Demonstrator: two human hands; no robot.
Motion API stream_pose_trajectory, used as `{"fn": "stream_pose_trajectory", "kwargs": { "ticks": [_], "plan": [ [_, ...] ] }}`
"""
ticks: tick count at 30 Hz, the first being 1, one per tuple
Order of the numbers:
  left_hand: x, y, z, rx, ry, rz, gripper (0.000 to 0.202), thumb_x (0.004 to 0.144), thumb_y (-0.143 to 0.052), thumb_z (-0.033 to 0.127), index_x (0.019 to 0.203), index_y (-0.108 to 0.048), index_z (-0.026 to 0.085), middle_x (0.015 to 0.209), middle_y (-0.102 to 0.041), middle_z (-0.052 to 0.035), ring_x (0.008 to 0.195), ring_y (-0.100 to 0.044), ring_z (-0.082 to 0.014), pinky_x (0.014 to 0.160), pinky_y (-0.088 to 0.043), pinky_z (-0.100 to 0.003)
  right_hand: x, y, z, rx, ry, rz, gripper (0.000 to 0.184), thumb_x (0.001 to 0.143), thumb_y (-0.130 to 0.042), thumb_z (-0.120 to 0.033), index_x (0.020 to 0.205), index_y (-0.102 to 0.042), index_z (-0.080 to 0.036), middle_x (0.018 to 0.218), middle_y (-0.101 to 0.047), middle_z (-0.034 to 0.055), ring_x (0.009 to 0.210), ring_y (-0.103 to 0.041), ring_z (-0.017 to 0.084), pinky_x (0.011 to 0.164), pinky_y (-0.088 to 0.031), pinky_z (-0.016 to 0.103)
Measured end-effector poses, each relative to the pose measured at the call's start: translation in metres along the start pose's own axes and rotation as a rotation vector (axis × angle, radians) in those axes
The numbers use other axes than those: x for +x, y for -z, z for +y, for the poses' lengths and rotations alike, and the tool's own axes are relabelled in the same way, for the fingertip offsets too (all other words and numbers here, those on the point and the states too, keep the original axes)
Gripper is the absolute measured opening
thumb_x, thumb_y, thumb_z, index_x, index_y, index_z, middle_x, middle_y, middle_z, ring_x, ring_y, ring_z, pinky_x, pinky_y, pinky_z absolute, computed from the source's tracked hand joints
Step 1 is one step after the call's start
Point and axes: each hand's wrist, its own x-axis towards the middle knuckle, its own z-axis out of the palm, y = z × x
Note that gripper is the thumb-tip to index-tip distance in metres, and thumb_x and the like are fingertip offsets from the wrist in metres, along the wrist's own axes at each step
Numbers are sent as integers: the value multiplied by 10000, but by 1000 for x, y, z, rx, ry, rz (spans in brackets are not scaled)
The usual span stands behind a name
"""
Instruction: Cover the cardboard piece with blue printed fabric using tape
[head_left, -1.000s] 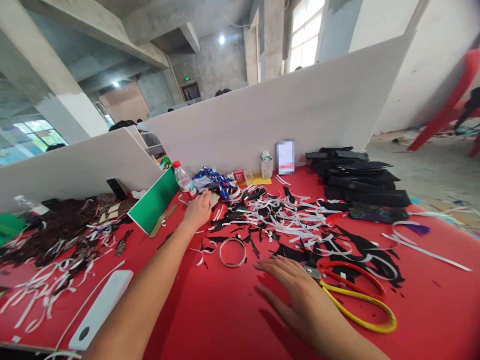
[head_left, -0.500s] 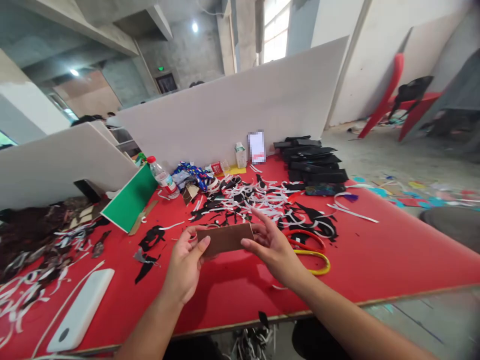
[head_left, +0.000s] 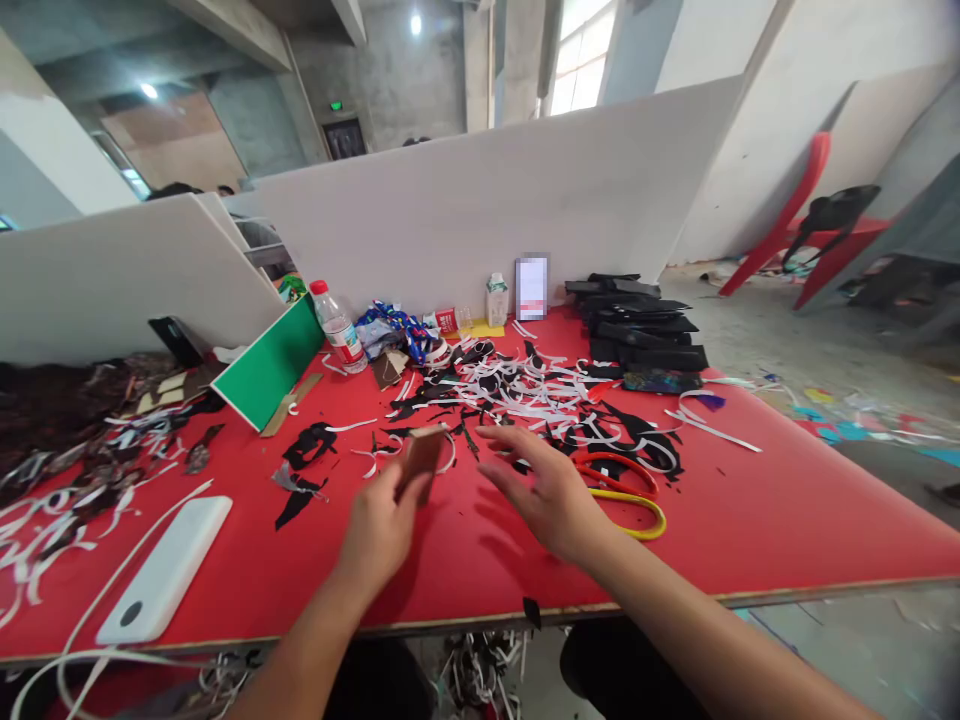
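My left hand (head_left: 379, 525) is closed on one end of a small brown flat rectangular piece (head_left: 424, 460), which is tilted up with a pale edge at its top. What it is made of I cannot tell. To the right, apart from the piece, my right hand (head_left: 536, 490) has its fingers spread and holds nothing. Scissors with red and yellow handles (head_left: 630, 530) lie on the red table just beside my right hand. Beyond both hands spreads a pile of white and black strips and scraps (head_left: 517, 385).
A stack of black pieces (head_left: 637, 325) is at the back right, near a propped phone (head_left: 532, 288) and a carton (head_left: 496, 300). A bottle (head_left: 339, 330) and green board (head_left: 270, 370) stand at the left. A white power bank (head_left: 169, 570) with its cable lies front left.
My right hand has let go of the brown piece and drawn away from it. The piece, now only in my left hand, has turned from lying crosswise to standing edge-on.
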Motion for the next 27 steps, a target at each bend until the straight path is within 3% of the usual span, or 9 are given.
{"fn": "stream_pose_trajectory", "kwargs": {
  "ticks": [4,8,12,15,17,18,21,24,27],
  "plan": [
    [18,20,-16,-188,25,230,434,854,-752,594,1022,-712,197,1013,-803,-75,962,-754,-257,834,-578,-329,42,-27,-2,-114,14,-258,213,909,-792,-244,1116,-750,-216,1164,-768,97,1131,-710,275,970,-545,390],
    [19,25,-22,-330,112,274,506,763,-809,645,882,-728,160,816,-782,-67,812,-762,-265,752,-600,-353,65,-51,-2,-197,5,-386,132,865,-816,-177,967,-735,-160,1035,-765,85,1014,-717,246,872,-549,367],
    [11,22,-23,-395,174,211,547,751,-848,589,1036,-733,137,935,-811,-118,817,-781,-280,746,-627,-387,56,-30,-11,-219,0,-360,77,973,-644,-102,994,-685,-163,1024,-758,107,921,-705,224,787,-484,325],
    [7,23,-23,-403,186,199,729,756,-875,505,1357,-616,183,1065,-816,-122,869,-795,-284,745,-642,-391,37,1,-26,-199,-21,-277,112,1079,-523,-221,1107,-623,-179,945,-744,68,791,-670,200,691,-450,308],
    [6,26,-20,-302,117,211,863,803,-858,427,1547,-444,288,1150,-809,-98,952,-798,-280,788,-646,-392,26,16,-35,-181,-5,-241,111,1074,-574,-298,1036,-616,-202,947,-729,43,831,-659,187,731,-466,296],
    [5,27,-16,-135,5,208,815,860,-806,399,1574,-421,312,1215,-795,-98,1030,-789,-272,840,-641,-385,22,21,-38,-168,20,-230,130,1054,-620,-322,988,-617,-210,944,-722,34,864,-654,187,761,-477,295],
    [6,20,1,397,-393,8,383,965,-628,347,1330,-713,264,1350,-747,-116,1235,-723,-301,1028,-583,-410,15,26,-37,-59,180,-185,170,1023,-671,-351,937,-622,-213,956,-705,39,940,-646,203,849,-518,326],
    [5,0,20,630,-528,-213,323,979,-586,335,1202,-777,201,1205,-806,-123,1059,-794,-298,882,-641,-374,12,23,-26,77,281,-44,131,1053,-613,-324,1008,-631,-203,1155,-678,101,1123,-649,220,987,-545,380],
    [1,-22,25,658,-588,-241,305,1032,-524,306,1120,-778,162,1048,-831,-118,920,-816,-269,739,-645,-325,6,11,-14,201,261,134,78,1037,-631,-252,1108,-656,-231,1407,-592,125,1281,-619,232,1091,-533,425]
  ]
}}
